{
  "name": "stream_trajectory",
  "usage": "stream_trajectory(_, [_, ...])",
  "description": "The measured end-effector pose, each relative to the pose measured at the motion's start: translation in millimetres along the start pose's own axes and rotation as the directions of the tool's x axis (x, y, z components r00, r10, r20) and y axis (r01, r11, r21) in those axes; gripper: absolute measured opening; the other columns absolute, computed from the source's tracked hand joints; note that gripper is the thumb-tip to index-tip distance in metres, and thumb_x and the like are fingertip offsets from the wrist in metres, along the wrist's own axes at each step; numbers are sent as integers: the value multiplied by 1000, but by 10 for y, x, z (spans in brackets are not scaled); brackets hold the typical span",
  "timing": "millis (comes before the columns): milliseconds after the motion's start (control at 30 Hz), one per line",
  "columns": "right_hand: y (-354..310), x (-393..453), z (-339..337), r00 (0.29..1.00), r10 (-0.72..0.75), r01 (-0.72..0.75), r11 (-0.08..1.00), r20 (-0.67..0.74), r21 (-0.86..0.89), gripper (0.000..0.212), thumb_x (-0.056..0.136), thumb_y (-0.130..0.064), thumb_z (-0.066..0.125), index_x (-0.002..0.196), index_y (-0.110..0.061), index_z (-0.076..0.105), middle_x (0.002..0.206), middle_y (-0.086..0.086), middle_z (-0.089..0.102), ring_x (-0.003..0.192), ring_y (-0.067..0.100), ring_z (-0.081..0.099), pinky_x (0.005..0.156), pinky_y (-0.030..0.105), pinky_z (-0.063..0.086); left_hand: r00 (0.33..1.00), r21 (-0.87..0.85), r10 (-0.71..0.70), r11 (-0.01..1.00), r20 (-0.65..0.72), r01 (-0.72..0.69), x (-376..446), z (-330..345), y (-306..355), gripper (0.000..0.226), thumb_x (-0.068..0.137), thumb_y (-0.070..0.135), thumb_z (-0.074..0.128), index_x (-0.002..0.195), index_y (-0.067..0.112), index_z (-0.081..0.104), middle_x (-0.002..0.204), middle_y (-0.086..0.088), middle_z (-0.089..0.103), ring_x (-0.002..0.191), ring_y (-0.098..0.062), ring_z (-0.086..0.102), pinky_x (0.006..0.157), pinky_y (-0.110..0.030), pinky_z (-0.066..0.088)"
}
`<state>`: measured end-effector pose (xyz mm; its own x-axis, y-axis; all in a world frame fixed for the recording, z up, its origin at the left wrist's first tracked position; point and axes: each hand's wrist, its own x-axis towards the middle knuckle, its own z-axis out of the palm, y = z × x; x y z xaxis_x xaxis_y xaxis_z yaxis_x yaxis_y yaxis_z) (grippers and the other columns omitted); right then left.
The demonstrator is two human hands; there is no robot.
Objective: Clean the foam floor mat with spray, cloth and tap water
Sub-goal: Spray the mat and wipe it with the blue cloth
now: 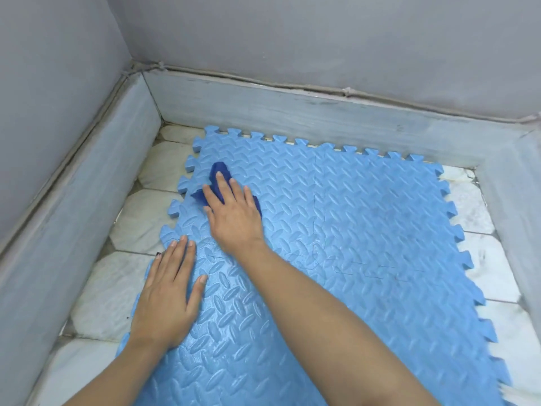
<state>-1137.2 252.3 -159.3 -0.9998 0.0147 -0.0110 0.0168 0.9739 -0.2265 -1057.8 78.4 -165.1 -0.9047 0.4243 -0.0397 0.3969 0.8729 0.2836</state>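
Mat [366,230] under cloth [220,171], R hand [234,212]

Light blue foam floor mat [366,235], interlocking tiles with a raised leaf pattern and toothed edges, flat on pale floor tiles, filling the middle and stretching toward 5 o'clock. Dark blue cloth [220,177], crumpled, pressed flat on the mat near its 10 o'clock corner.

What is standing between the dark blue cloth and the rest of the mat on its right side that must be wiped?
Nothing visible. The right hand presses the dark blue cloth flat near the far left corner of the foam mat. The mat surface to its right is bare. The left hand rests flat at the near left edge, out of that path.
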Motion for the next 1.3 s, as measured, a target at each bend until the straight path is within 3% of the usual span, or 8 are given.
stream_trajectory(133, [1086, -179, -277, 967, 254, -255, 967, -34, -21, 49, 106, -34, 27, 153, -18, 26, 162, 14, 15, 150, 30, 11, 121, 45, 1, 1000, 1, -1, 1000, -9, 1, -7, 15, -3, 70, 97, 52, 20, 155, 15, 22, 163, 2, 15, 151, -12, 10, 122, -27, -2])
stream_trajectory(300, [2597, -914, -694, 752, 638, -646, 763, -167, 9, 50, 105, -33, 28, 151, -14, 32, 160, 19, 20, 147, 34, 17, 120, 49, 9, 1000, 0, -3, 1000, -17, 3, -7, 12, -3, 71, 96, 52, 21, 155, 14, 24, 162, 0, 18, 150, -14, 12, 122, -25, -4])
stream_trajectory(400, [2683, -1222, -690, 668, 723, -717, 689, -178, 107, 49, 105, -31, 31, 150, -11, 35, 158, 22, 22, 146, 35, 18, 119, 51, 9, 1000, 4, -6, 1000, -29, 7, -9, 34, 0, 70, 96, 51, 21, 155, 13, 23, 162, -1, 18, 150, -15, 13, 121, -25, -5])
stream_trajectory(633, [1159, -1001, -231, 837, 502, -477, 864, -218, 158, 51, 101, -32, 29, 145, -11, 44, 155, 20, 30, 142, 36, 30, 120, 47, 12, 999, 1, -7, 1000, -39, 7, -22, -3, 22, 67, 97, 48, 23, 154, 13, 27, 162, -4, 21, 150, -18, 15, 121, -31, 2])
stream_trajectory(833, [39, -659, 56, 997, -28, 37, 992, -78, 117, 46, 105, -31, 34, 147, -14, 39, 159, 13, 25, 147, 33, 23, 121, 44, 6, 999, -1, -9, 1000, -40, 9, -21, -15, 27, 64, 97, 48, 25, 153, 17, 31, 162, -6, 23, 150, -22, 18, 122, -38, 10])
stream_trajectory(967, [645, -328, -34, 968, 182, -172, 983, -171, 70, 48, 105, -33, 33, 149, -16, 36, 157, 16, 28, 147, 33, 22, 120, 47, 8, 999, -10, -9, 1000, -36, 9, -24, -24, 17, 63, 98, 48, 24, 154, 20, 27, 163, -4, 18, 151, -18, 14, 123, -35, 5])
stream_trajectory(1133, [970, 70, -200, 796, 582, -559, 812, -163, 168, 50, 105, -29, 30, 151, -9, 30, 161, 20, 14, 148, 35, 13, 121, 49, 5, 999, -21, -1, 1000, -45, 0, -15, 6, 2, 61, 99, 46, 27, 154, 20, 27, 163, -3, 18, 150, -16, 12, 122, -34, 4])
stream_trajectory(1300, [-1, 272, -30, 983, 162, -161, 987, -84, 22, 59, 102, -48, 26, 152, -18, 30, 164, 9, 12, 149, 32, 14, 120, 51, 5, 999, -20, 6, 1000, -36, -7, -2, 14, -6, 61, 99, 46, 29, 154, 20, 29, 162, -3, 22, 150, -17, 17, 121, -36, 8])
